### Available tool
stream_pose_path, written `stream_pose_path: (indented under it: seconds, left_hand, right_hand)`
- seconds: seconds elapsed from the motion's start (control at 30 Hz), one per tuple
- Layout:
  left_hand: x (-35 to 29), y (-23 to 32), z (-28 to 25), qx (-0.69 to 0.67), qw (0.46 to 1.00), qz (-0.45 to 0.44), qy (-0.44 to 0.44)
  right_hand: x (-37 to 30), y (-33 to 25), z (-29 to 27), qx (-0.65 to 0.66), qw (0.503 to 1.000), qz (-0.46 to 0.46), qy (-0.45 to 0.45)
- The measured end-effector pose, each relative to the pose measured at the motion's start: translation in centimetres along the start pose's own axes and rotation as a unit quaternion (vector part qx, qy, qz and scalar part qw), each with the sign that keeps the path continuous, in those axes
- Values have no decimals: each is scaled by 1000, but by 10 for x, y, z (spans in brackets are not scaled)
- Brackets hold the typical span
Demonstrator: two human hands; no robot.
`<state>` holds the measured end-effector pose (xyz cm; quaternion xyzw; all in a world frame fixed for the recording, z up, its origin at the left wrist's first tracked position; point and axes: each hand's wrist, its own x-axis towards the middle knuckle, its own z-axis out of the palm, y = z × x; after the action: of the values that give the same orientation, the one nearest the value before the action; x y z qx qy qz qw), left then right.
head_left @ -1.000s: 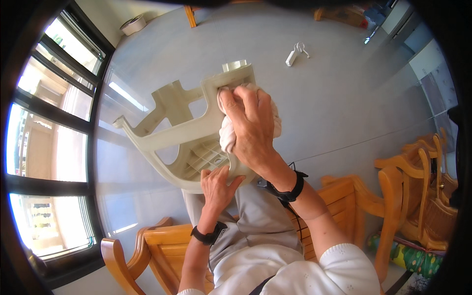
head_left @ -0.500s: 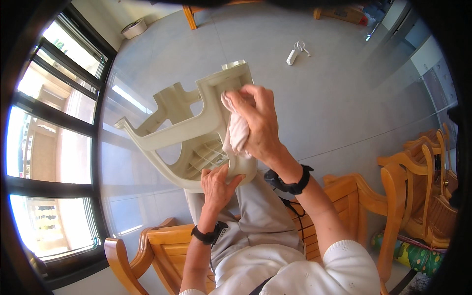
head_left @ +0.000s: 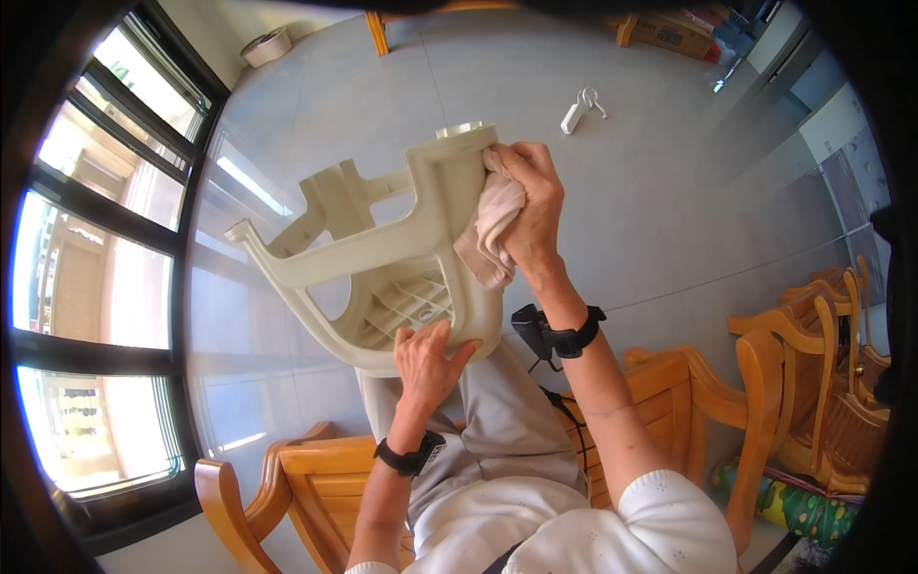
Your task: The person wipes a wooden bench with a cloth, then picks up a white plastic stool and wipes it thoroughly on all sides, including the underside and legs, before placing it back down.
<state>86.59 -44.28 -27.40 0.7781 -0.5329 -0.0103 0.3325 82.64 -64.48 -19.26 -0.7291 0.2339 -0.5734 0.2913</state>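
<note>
A large cream plastic frame [head_left: 368, 256], with ribbed inner panels and wide openings, rests tilted over my knees. My left hand [head_left: 427, 364] grips its near rim, fingers over the edge and thumb pointing right. A pale pink cloth [head_left: 497, 218] is bunched in my right hand [head_left: 537, 206], whose fingers are closed at the frame's upper right corner. The cloth lies against the right outer side of the frame and hangs down along it. What the frame belongs to I cannot tell.
I sit on a wooden bench [head_left: 330, 469]. More wooden chairs [head_left: 832, 383] stand at the right, beside a green patterned bundle [head_left: 813, 507]. A white hooked object [head_left: 579, 112] lies on the grey floor. Tall windows [head_left: 105, 268] line the left, and a cardboard box [head_left: 669, 36] is far off.
My right hand has moved right and slightly up with the cloth, from the frame's inner face to its right outer edge. My left hand stays on the near rim.
</note>
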Motion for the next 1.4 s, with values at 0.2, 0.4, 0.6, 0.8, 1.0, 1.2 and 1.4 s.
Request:
stream_pose_path:
  seconds: [0.2,0.4,0.6,0.8,1.0,1.2,1.4]
  left_hand:
    - [-2,1,3,-15,1000,11,-9]
    - [1,-1,1,-15,999,4,-39]
    - [8,-6,-1,-13,1000,8,-11]
    - [13,-9,2,6,999,-26,-43]
    - [5,0,3,-12,996,-52,-75]
    - [7,1,4,10,997,-53,-62]
    - [6,-3,4,18,999,-29,-36]
  right_hand:
    - [-16,-18,-5,-50,998,28,-4]
    - [-30,-46,6,-148,979,-136,-36]
    - [-41,-33,-4,-170,968,-132,-132]
    - [-74,-31,-29,-149,959,-122,-206]
    - [-30,-45,-27,23,995,-79,-52]
    - [-9,-48,28,-186,960,-198,-61]
    - [-46,-38,15,-205,941,-243,-115]
